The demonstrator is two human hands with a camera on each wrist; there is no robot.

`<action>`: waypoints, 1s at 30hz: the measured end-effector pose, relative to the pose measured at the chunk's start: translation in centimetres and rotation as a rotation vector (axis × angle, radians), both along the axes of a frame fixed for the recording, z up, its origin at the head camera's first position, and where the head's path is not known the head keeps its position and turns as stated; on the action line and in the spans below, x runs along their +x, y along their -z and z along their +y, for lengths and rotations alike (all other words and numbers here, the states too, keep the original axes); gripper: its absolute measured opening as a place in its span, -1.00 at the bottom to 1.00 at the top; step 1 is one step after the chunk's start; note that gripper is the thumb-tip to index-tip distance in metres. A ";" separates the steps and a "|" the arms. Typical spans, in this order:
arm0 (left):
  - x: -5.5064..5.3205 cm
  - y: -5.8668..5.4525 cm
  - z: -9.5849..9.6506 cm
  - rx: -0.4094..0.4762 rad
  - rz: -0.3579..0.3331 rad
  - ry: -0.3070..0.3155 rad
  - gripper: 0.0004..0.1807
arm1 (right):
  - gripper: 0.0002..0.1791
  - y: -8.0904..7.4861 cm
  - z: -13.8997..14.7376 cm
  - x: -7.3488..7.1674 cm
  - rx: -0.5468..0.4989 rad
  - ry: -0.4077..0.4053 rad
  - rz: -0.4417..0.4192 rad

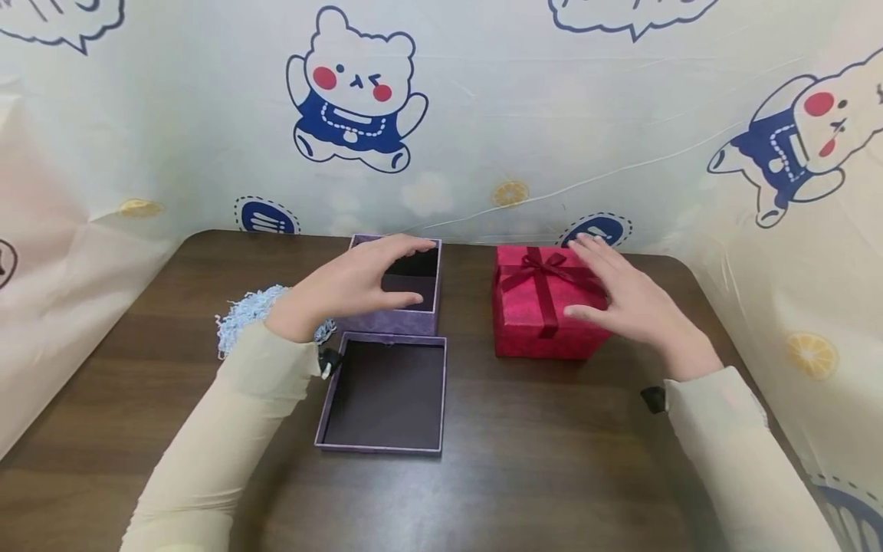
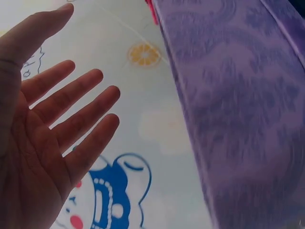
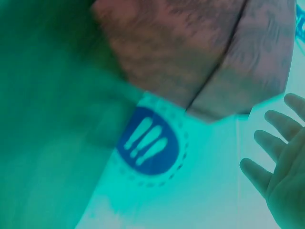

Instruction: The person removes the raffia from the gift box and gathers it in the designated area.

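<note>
In the head view my left hand (image 1: 345, 285) hovers over an uncovered purple box (image 1: 407, 323), thumb and fingers spread with nothing between them. The left wrist view shows that palm beside the purple box's patterned wall (image 2: 238, 119), apart from it. Just in front of the box lies its square lid (image 1: 386, 395), dark inside facing up. My right hand (image 1: 635, 303) hangs over the right side of a red gift box (image 1: 520, 337) with a dark red ribbon bow (image 1: 545, 264). Its fingers are extended and hold nothing; in the right wrist view they appear apart from the box.
Pale blue shredded paper (image 1: 248, 310) lies left of the purple box, partly hidden by my left wrist. Everything stands on a dark brown wooden table (image 1: 524, 445). A white sheet printed with bears (image 1: 355, 100) rises behind the table and along its sides.
</note>
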State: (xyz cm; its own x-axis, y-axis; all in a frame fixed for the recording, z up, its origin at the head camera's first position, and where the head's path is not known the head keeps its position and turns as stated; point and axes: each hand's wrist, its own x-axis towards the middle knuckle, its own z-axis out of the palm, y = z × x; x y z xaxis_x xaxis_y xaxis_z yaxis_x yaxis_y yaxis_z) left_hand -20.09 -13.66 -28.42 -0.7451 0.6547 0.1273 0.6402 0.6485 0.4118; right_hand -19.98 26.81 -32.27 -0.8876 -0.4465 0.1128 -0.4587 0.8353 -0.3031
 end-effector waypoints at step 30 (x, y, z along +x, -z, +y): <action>-2.1 4.2 9.8 -0.054 -0.128 0.104 0.00 | 0.28 4.9 3.4 1.3 -0.196 0.120 -0.233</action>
